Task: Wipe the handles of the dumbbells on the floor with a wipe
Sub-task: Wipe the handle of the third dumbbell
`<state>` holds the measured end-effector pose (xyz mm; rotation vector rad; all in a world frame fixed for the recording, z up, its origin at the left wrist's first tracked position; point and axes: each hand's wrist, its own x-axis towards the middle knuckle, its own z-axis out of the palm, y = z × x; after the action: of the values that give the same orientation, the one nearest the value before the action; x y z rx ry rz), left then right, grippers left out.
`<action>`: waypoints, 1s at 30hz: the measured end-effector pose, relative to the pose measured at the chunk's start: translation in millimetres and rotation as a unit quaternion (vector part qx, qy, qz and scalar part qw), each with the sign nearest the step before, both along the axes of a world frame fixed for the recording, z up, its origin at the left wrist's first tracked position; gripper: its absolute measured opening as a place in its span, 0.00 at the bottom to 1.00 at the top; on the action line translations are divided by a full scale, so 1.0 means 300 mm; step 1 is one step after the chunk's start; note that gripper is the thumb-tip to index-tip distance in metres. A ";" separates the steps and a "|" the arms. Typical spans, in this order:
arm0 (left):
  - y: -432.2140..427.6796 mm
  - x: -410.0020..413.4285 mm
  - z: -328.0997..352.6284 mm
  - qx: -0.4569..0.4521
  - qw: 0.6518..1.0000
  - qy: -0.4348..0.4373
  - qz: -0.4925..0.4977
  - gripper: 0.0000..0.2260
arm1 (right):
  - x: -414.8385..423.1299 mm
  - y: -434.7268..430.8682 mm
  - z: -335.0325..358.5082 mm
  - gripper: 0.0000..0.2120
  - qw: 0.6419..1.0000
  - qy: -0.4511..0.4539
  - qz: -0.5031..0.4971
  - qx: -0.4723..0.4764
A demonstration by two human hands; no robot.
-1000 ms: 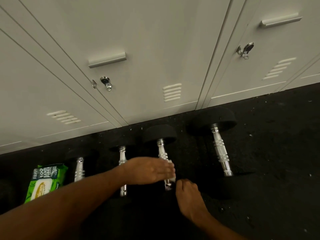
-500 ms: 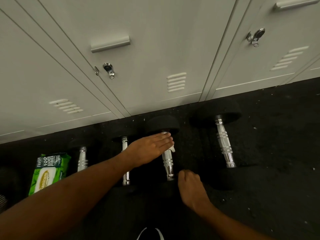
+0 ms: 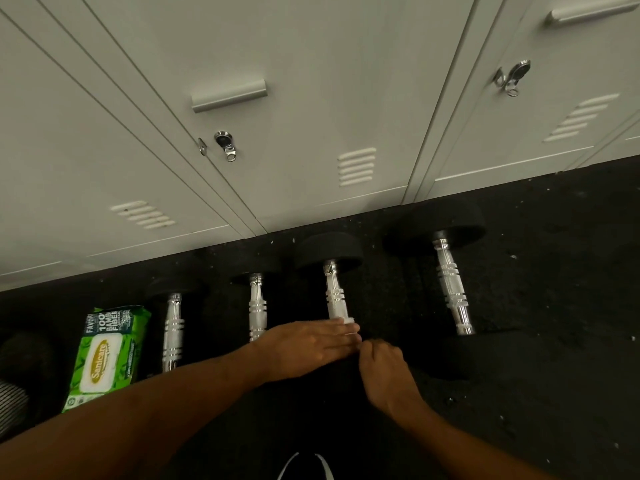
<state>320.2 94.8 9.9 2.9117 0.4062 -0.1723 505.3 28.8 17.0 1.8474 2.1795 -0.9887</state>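
Chrome handle [image 3: 334, 299] beneath my left hand [image 3: 304, 348], whose flat fingers [image 3: 341, 332] press the wipe [image 3: 348, 321]; right hand [image 3: 384, 372] curled just beside, grasp unclear. Risk: dumbbell [image 3: 329, 251] rolls, wipe slips off.

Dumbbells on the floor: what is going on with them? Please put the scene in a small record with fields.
Dumbbells: four in a row before the lockers
Being wiped: third dumbbell from the left
Left hand: fingers straight, pressing the wipe on its handle
Right hand: curled at that dumbbell's near end; grip unclear
Wipe pack: green, on the floor left of the row
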 end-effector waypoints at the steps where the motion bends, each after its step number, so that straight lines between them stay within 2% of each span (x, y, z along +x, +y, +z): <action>1: 0.008 -0.002 0.002 0.012 1.000 0.002 -0.008 0.24 | -0.001 0.000 0.001 0.16 1.000 -0.013 -0.003 -0.002; 4: 0.042 -0.001 0.008 0.036 0.998 0.015 -0.051 0.23 | -0.005 -0.001 0.003 0.13 1.000 -0.011 -0.011 0.020; 6: 0.077 -0.001 0.008 0.043 0.996 0.022 -0.074 0.23 | -0.009 0.005 0.014 0.13 1.000 -0.020 -0.004 -0.001; 8: 0.133 -0.004 0.016 0.060 0.995 0.019 -0.076 0.24 | -0.009 -0.004 -0.008 0.11 0.999 -0.028 -0.014 0.041; 11: 0.211 -0.004 0.038 0.074 0.994 0.031 -0.072 0.25 | -0.013 -0.005 0.004 0.06 0.999 0.016 -0.036 0.011; 12: 0.227 -0.001 0.041 0.078 0.994 0.038 -0.070 0.25 | -0.010 -0.007 0.003 0.07 0.999 0.001 -0.027 0.017; 19: 0.255 -0.006 0.012 0.104 0.994 0.047 0.007 0.27 | -0.006 -0.003 0.030 0.10 1.000 0.007 -0.018 -0.009; 23: 0.231 0.002 0.006 0.089 0.994 0.036 0.058 0.28 | -0.001 0.005 0.024 0.11 0.999 0.013 -0.029 -0.009; 25: 0.184 0.000 0.009 0.057 0.991 0.001 0.122 0.30 | -0.005 0.008 0.034 0.12 0.999 0.006 -0.025 -0.025; 27: 0.126 -0.006 0.013 0.005 0.970 -0.077 0.230 0.31 | -0.004 0.006 0.032 0.12 0.999 -0.002 -0.018 -0.034; 28: 0.094 -0.007 0.013 -0.016 0.947 -0.119 0.298 0.30 | -0.005 0.007 0.034 0.13 0.999 -0.006 -0.011 -0.034; 30: 0.038 0.009 0.034 -0.073 0.877 -0.193 0.434 0.26 | -0.002 0.006 0.033 0.12 0.999 -0.007 -0.006 -0.040</action>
<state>322.8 106.2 20.1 2.2446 1.4587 0.4770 504.6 30.6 27.0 1.8294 2.0918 -1.0465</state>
